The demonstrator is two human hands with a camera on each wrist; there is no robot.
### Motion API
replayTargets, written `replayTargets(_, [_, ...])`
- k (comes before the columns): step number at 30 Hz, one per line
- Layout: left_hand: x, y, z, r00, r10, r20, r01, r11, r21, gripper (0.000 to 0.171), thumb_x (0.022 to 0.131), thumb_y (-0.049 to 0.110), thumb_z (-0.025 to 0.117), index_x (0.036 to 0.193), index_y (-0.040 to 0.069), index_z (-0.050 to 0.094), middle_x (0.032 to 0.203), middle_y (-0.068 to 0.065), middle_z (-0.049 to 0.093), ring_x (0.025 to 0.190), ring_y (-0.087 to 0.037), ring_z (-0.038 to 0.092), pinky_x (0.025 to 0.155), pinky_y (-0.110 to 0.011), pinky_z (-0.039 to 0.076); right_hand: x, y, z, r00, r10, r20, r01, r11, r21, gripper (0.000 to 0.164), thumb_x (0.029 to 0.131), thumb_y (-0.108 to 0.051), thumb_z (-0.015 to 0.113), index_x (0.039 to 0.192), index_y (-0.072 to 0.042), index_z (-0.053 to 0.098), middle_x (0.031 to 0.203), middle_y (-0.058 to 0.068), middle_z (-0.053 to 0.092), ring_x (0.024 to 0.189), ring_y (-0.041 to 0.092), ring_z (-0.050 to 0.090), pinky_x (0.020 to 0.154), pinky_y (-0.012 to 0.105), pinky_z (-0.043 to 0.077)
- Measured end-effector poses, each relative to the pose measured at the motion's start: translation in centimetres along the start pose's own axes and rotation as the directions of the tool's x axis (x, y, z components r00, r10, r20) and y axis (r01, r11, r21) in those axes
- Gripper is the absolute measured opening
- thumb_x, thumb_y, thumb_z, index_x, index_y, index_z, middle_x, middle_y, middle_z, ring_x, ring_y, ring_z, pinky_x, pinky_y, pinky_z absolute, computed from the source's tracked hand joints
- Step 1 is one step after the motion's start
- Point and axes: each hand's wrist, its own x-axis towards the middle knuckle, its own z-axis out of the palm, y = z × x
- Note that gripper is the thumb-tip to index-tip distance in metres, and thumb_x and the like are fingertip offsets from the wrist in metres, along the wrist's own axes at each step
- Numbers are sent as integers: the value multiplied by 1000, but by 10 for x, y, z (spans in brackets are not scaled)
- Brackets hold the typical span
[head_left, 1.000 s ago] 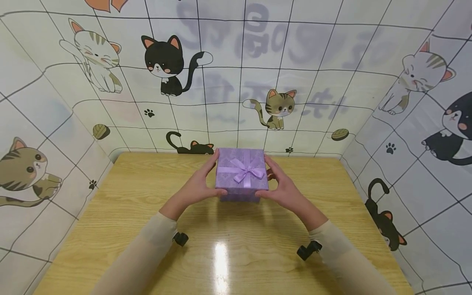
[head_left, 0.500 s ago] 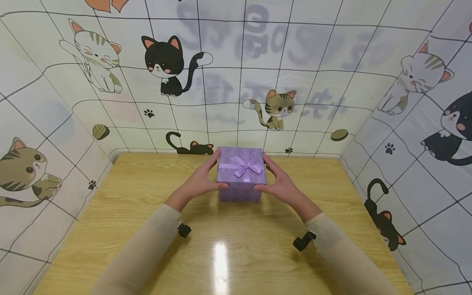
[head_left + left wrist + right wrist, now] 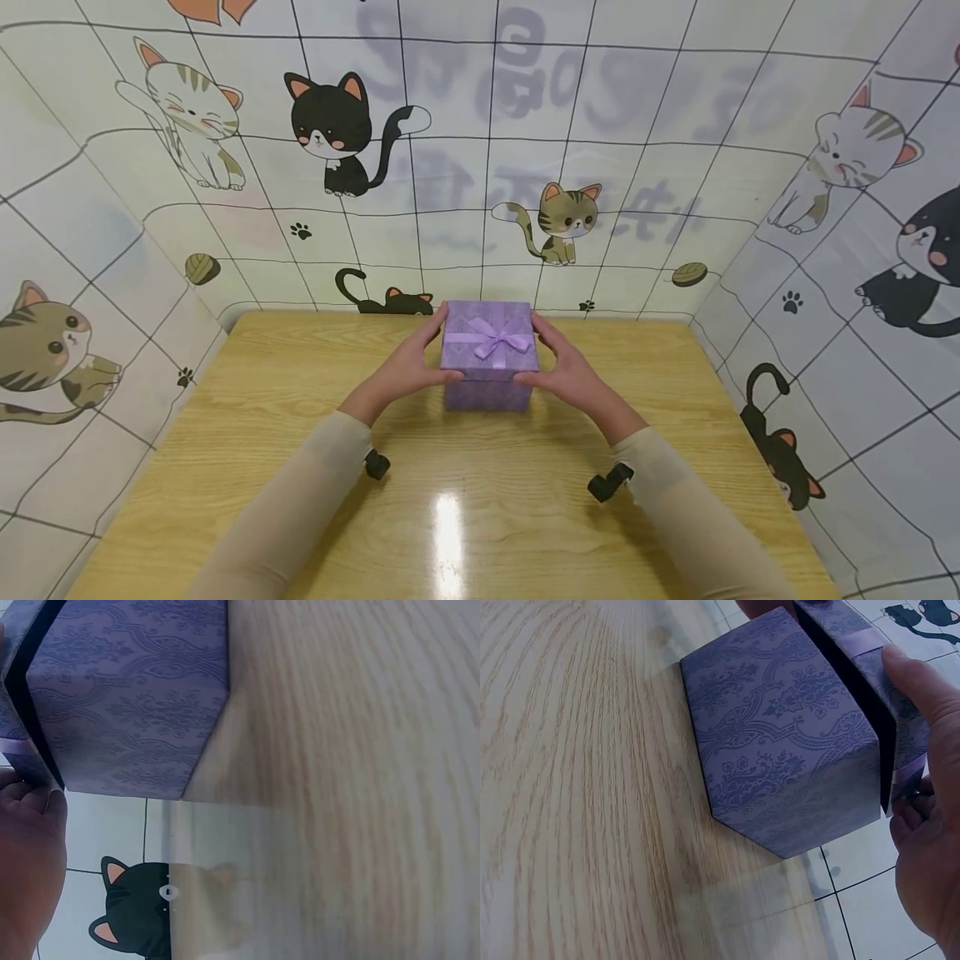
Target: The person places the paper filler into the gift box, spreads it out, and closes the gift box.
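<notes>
A purple gift box (image 3: 487,396) with a floral pattern stands on the wooden table near its back edge. On top is its lid (image 3: 459,354), tied with a lilac ribbon bow (image 3: 498,340). My left hand (image 3: 405,367) grips the lid's left side, thumb on the front corner. Opposite it, my right hand (image 3: 573,375) holds the right side the same way. The right wrist view shows a dark gap between the lid (image 3: 909,739) and the box body (image 3: 780,742); a similar dark line runs along the lid in the left wrist view. The box's inside is hidden.
The wooden table (image 3: 300,400) reaches back to a cloth wall (image 3: 450,192) printed with cats and grid lines. Similar walls stand at left and right. Small black wrist cameras (image 3: 377,464) sit under both sleeves, and a bright reflection lies on the front tabletop.
Both hands have brought the lid down onto the box, and it looks smaller and lower than a second ago. More of the box's front face shows. The forearms have drawn slightly inward.
</notes>
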Motion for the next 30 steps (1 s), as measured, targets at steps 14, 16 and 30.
replayTargets(14, [-1,-4,6,1000,-30,8,30,999,29,135,85,44,99,180,18,6,185,4,6,168,-30,21,135,-51,20,0,10,3,1000,11,18,-11,1000,-10,123,88,-35,98,180,-29,17,183,-1,23,166,34,24,132,65,19])
replayTargets(16, [-2,-5,7,999,-36,12,35,999,36,136,85,45,98,180,18,6,185,4,6,168,-30,20,135,-52,19,-1,12,3,1000,18,22,-18,1000,1,123,88,-35,98,180,-30,16,183,-1,23,167,35,23,132,66,18])
replayTargets(30, [-3,-14,12,996,-77,35,75,996,55,138,83,45,100,180,23,5,186,3,6,169,-30,18,135,-54,18,-2,21,8,999,11,47,-11,1000,8,122,90,-29,97,180,-25,15,183,2,21,166,35,26,132,62,22])
